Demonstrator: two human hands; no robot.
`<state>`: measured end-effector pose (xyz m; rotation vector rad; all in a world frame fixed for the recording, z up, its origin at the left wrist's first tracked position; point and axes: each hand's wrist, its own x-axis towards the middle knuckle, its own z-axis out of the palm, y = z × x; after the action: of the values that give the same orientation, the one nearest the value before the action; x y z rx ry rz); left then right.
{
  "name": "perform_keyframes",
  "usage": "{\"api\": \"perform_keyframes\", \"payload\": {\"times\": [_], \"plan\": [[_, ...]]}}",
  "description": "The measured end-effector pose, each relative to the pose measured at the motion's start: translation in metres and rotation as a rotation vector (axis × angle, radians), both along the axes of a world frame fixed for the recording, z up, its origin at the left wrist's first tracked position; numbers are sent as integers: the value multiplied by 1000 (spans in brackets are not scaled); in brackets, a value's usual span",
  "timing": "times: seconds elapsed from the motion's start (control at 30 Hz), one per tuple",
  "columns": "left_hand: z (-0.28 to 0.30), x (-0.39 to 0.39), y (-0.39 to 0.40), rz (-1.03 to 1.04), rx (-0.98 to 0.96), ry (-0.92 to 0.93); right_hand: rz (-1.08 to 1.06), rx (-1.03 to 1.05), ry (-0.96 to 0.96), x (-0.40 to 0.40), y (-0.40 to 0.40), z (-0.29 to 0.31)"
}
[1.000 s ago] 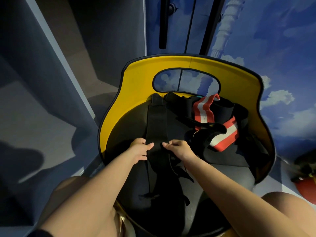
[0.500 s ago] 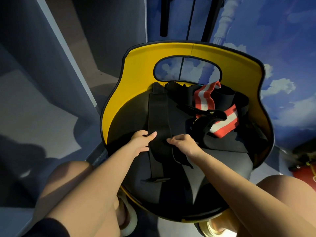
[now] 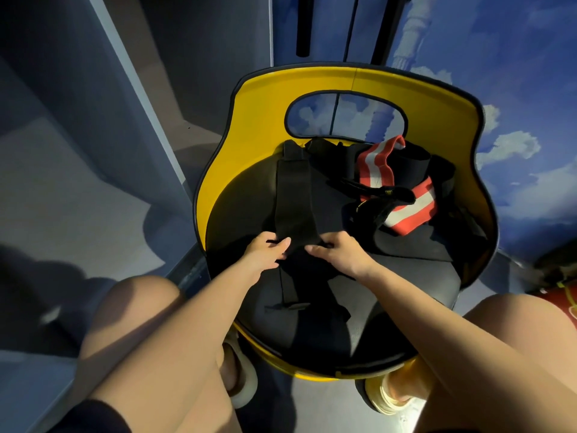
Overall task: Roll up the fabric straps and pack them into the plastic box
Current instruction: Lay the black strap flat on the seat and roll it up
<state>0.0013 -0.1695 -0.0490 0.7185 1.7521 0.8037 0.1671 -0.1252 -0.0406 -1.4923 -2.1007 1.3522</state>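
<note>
I see a chair seat [image 3: 406,307] ahead of my knees; its backrest [image 3: 437,120] stands at twelve o'clock; one long strap [image 3: 293,198] lies on the seat, running from twelve toward six; my left hand [image 3: 263,253] sits at its nine o'clock edge, my right hand [image 3: 340,253] at three o'clock; a heap of straps [image 3: 396,195] lies at two o'clock, against the backrest.

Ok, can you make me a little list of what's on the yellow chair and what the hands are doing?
seat: yellow chair with a dark cushion
in hands: black strap, lying flat up the seat
left hand: fingers pinch the strap's left edge
right hand: fingers pinch its right edge
also on seat: red and white striped straps, at the back right
plastic box: not in view
</note>
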Motion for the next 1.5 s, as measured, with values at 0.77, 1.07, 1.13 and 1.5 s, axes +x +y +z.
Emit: {"api": "perform_keyframes", "payload": {"times": [0.77,1.07,1.13,1.5], "plan": [[16,-9,-6,-65,90,-32,-91,-282,376,7,-20,-15],[-10,-9,-16,-215,7,111,-64,-133,22,3,-28,-27],[-13,-9,-18,-225,-1,128,-30,-104,-17,4,-31,-26],[-8,-8,-13,-202,123,255,-58,-52,61,4,-33,-21]]}}
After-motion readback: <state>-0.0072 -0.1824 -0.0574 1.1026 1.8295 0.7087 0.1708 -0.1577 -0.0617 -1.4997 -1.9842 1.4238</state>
